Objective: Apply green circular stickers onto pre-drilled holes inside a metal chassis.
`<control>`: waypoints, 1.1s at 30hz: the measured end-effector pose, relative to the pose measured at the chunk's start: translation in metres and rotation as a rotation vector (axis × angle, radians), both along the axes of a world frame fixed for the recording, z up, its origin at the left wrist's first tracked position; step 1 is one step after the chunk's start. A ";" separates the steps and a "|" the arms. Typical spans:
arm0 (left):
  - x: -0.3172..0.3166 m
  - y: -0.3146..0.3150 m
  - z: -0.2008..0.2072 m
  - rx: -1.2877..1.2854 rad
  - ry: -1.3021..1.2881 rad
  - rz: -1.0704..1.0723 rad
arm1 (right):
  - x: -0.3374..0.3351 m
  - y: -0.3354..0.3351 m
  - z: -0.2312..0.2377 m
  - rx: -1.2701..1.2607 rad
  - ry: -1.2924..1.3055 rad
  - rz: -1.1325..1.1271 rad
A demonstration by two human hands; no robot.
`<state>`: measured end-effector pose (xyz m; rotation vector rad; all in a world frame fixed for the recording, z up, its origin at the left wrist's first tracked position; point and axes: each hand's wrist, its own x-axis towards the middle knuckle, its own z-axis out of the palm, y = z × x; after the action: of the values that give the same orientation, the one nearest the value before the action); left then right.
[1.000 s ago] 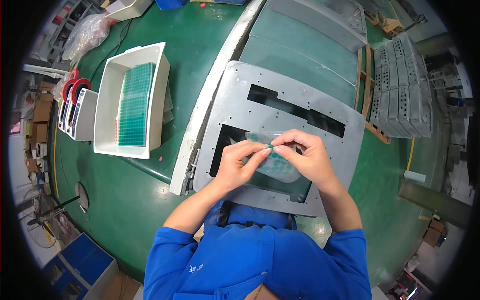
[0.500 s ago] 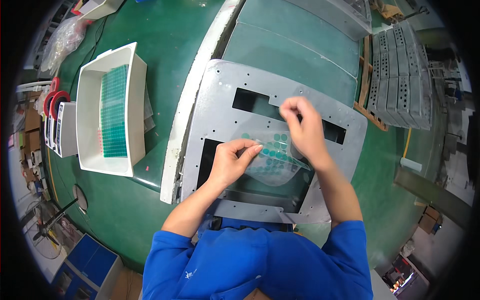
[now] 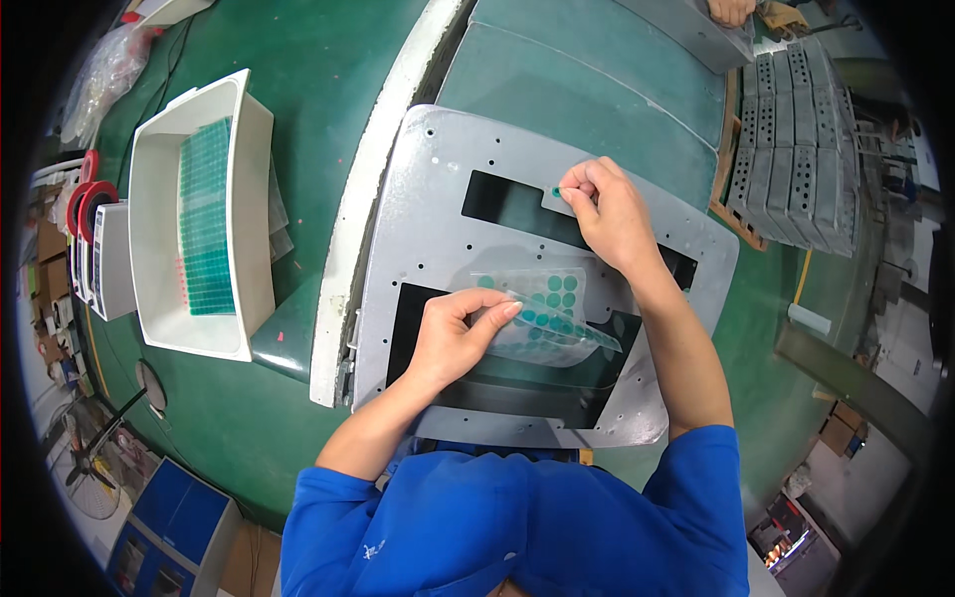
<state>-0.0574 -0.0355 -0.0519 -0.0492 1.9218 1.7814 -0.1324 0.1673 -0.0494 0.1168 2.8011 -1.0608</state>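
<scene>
My left hand (image 3: 461, 330) pinches the edge of a clear sheet (image 3: 557, 289) that carries rows of round green stickers. The sheet's upper film is folded back under the fingertips. Farther off, my right hand (image 3: 612, 214) is closed on one small round green sticker (image 3: 557, 192), held at the fingertips close over the plate near a small hole. Below both hands lies a grey metal plate (image 3: 428, 214) with rectangular cut-outs and many small holes. The sheet hangs above the large cut-out at the near side of the plate.
At left stands a white bin (image 3: 261, 199) holding green sheets (image 3: 206, 219), beside red-rimmed tape rolls (image 3: 95, 204). A white beam (image 3: 348, 249) runs along the plate's left. Perforated grey metal parts (image 3: 796, 149) are stacked at right. Another person's hand (image 3: 731, 10) shows at the top.
My right hand has moved slightly up, away from the sheet, and the green sticker at its fingertips now shows. The sheet's film has tilted downward. Another person's hand has appeared at the top.
</scene>
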 end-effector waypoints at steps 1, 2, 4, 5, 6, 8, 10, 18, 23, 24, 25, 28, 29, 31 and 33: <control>0.000 0.000 0.000 0.002 -0.007 0.002 | 0.000 -0.001 0.000 0.012 0.004 0.003; 0.000 0.000 0.001 0.004 -0.013 0.004 | -0.001 -0.002 0.001 0.024 0.009 0.007; -0.001 0.000 0.001 0.010 -0.017 0.005 | -0.001 -0.002 0.002 0.033 0.005 0.005; -0.001 0.000 0.001 0.012 -0.016 0.007 | 0.000 -0.002 0.003 0.038 0.004 0.004; -0.001 0.000 0.000 0.015 -0.014 0.007 | -0.001 -0.002 0.003 0.044 0.003 0.004; -0.002 0.000 0.001 0.006 -0.029 0.003 | 0.000 -0.002 0.003 0.056 0.001 0.005; -0.002 0.000 0.000 0.004 -0.034 0.008 | 0.000 -0.002 0.002 0.063 0.023 0.014; 0.001 0.001 0.002 0.014 -0.052 0.026 | -0.001 0.000 0.000 -0.029 0.020 -0.020; 0.006 -0.003 0.007 0.034 -0.033 0.055 | -0.012 0.005 0.008 -0.103 -0.093 -0.031; 0.007 -0.005 0.009 0.038 -0.035 0.056 | -0.018 0.006 0.011 -0.038 -0.132 -0.021; 0.009 -0.005 0.011 0.044 -0.019 0.066 | -0.025 0.007 0.015 0.027 -0.171 -0.012; 0.011 -0.009 0.019 0.021 0.107 0.094 | -0.016 0.012 0.015 -0.044 -0.096 0.010; 0.013 -0.011 0.022 0.005 0.188 0.087 | -0.010 0.012 0.015 -0.110 -0.038 0.015; 0.019 -0.017 0.023 -0.044 0.340 0.109 | 0.023 -0.004 0.044 -0.685 -0.215 0.064; 0.022 -0.017 0.026 -0.049 0.411 0.107 | 0.062 -0.011 0.071 -0.471 -0.114 0.322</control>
<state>-0.0350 -0.0526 -0.0256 0.2182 2.2839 1.9298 -0.0706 0.1567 0.0218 -0.3033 2.2895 -1.5233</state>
